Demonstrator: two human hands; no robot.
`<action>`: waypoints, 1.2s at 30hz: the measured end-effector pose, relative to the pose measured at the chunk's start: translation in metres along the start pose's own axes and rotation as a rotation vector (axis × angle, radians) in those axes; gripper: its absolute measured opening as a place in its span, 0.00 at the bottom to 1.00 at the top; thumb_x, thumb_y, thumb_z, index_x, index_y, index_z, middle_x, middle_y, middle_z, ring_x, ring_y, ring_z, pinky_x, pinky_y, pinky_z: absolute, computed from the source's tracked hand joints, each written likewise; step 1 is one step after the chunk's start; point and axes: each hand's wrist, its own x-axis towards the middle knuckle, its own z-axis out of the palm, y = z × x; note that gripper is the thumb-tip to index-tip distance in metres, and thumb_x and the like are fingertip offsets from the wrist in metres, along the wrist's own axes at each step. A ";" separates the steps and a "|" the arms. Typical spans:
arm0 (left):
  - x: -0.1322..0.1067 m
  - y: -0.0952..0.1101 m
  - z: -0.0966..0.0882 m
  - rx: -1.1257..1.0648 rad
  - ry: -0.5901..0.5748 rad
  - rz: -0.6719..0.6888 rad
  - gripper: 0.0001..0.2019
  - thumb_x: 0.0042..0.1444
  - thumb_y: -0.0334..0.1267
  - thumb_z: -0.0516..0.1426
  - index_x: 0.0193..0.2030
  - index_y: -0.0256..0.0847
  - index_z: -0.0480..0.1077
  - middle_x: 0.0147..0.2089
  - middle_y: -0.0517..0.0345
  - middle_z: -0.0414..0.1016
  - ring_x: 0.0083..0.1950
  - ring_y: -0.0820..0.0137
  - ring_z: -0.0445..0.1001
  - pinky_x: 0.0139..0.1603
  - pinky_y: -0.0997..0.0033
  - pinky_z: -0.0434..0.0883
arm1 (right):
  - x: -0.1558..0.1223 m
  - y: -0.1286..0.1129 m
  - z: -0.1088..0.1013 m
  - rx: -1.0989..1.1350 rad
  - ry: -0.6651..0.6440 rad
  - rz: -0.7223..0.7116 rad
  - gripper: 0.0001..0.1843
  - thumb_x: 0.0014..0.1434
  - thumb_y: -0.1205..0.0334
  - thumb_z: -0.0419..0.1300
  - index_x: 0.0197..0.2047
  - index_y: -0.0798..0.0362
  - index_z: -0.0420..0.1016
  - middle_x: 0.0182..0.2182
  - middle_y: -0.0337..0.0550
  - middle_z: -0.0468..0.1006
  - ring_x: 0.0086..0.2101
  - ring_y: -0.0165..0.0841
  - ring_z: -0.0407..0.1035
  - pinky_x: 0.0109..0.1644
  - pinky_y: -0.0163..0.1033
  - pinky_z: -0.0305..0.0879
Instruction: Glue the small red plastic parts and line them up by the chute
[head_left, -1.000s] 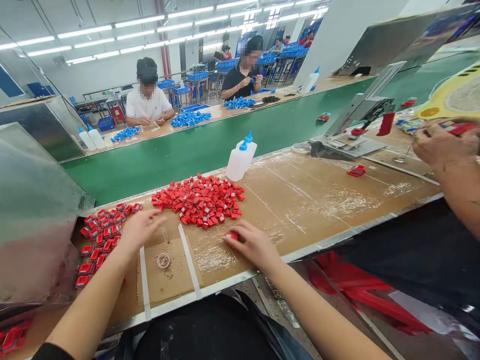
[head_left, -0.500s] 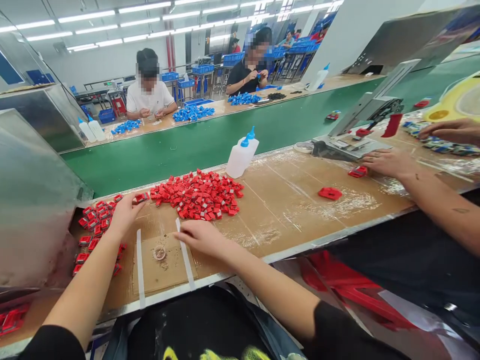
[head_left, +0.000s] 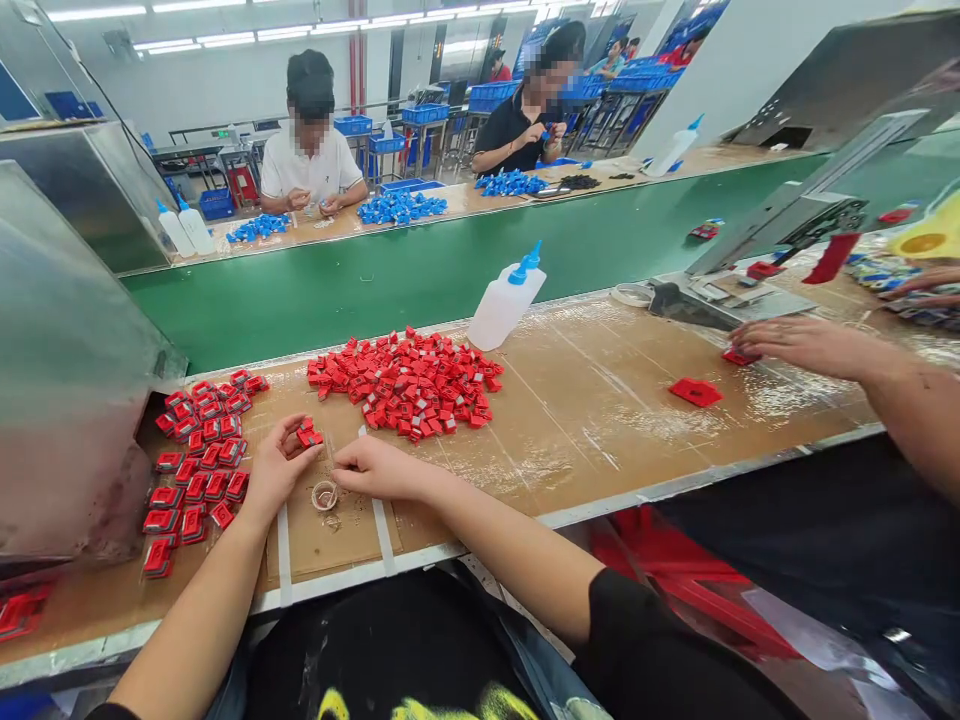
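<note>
My left hand (head_left: pixel 276 468) pinches a small red plastic part (head_left: pixel 309 433) between thumb and fingertips, above the cardboard pad. Beside it, my right hand (head_left: pixel 377 468) has its thumb and forefinger pressed together at the rim of a small round dish (head_left: pixel 324 496). Whatever those fingertips hold, if anything, is too small to make out. The dish sits on the taped cardboard pad (head_left: pixel 319 555) with tiny dark bits around it. A heap of loose red parts (head_left: pixel 420 385) lies behind my right hand. To the left, red parts with grey edges (head_left: pixel 196 460) stand in rough rows.
A white squeeze bottle with a blue tip (head_left: pixel 504 308) stands behind the heap. At right, a co-worker's hand (head_left: pixel 810 345) touches a red part near a lever press (head_left: pixel 795 230). The green conveyor (head_left: pixel 337 300) runs behind, with two people across it. A metal housing (head_left: pixel 67 380) borders the left.
My left hand has brought the red part from the heap's left edge nearer to me, over the pad. My right hand has shifted slightly left to the dish. The view has tilted down.
</note>
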 end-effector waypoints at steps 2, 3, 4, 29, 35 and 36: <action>-0.002 0.000 0.000 0.034 -0.053 -0.035 0.33 0.50 0.42 0.73 0.62 0.40 0.71 0.57 0.45 0.79 0.53 0.61 0.82 0.59 0.59 0.77 | 0.003 0.008 0.000 0.138 0.139 0.032 0.21 0.61 0.59 0.55 0.22 0.51 0.49 0.21 0.30 0.48 0.25 0.25 0.47 0.31 0.35 0.43; -0.003 0.001 0.000 0.051 -0.072 -0.047 0.33 0.50 0.43 0.73 0.62 0.40 0.71 0.55 0.45 0.80 0.53 0.60 0.82 0.60 0.57 0.77 | 0.005 0.012 0.001 0.187 0.232 0.044 0.22 0.62 0.56 0.55 0.22 0.50 0.49 0.21 0.30 0.48 0.25 0.25 0.47 0.31 0.35 0.44; -0.004 0.001 0.000 0.061 -0.085 -0.055 0.33 0.50 0.43 0.73 0.62 0.39 0.72 0.53 0.46 0.81 0.52 0.59 0.82 0.60 0.56 0.77 | 0.007 0.016 0.001 0.217 0.324 0.051 0.23 0.63 0.53 0.54 0.22 0.50 0.49 0.21 0.31 0.49 0.25 0.25 0.47 0.31 0.35 0.44; -0.004 -0.002 -0.002 0.157 -0.152 -0.056 0.32 0.53 0.45 0.71 0.63 0.40 0.71 0.56 0.45 0.81 0.56 0.54 0.81 0.65 0.47 0.74 | 0.022 0.038 0.006 0.050 0.527 0.044 0.24 0.68 0.52 0.55 0.24 0.52 0.54 0.22 0.31 0.52 0.26 0.26 0.50 0.33 0.36 0.46; -0.004 -0.002 -0.001 0.185 -0.158 -0.048 0.32 0.54 0.46 0.70 0.64 0.40 0.70 0.56 0.45 0.81 0.57 0.54 0.81 0.65 0.47 0.74 | 0.024 0.040 0.006 0.056 0.537 0.028 0.24 0.68 0.52 0.55 0.23 0.52 0.53 0.22 0.31 0.52 0.26 0.26 0.50 0.33 0.36 0.46; -0.004 -0.002 -0.002 0.190 -0.159 -0.045 0.32 0.54 0.46 0.70 0.64 0.40 0.70 0.56 0.45 0.81 0.57 0.54 0.81 0.66 0.47 0.74 | 0.024 0.040 0.007 0.065 0.526 0.025 0.25 0.68 0.52 0.55 0.23 0.52 0.53 0.22 0.31 0.52 0.26 0.26 0.50 0.33 0.36 0.46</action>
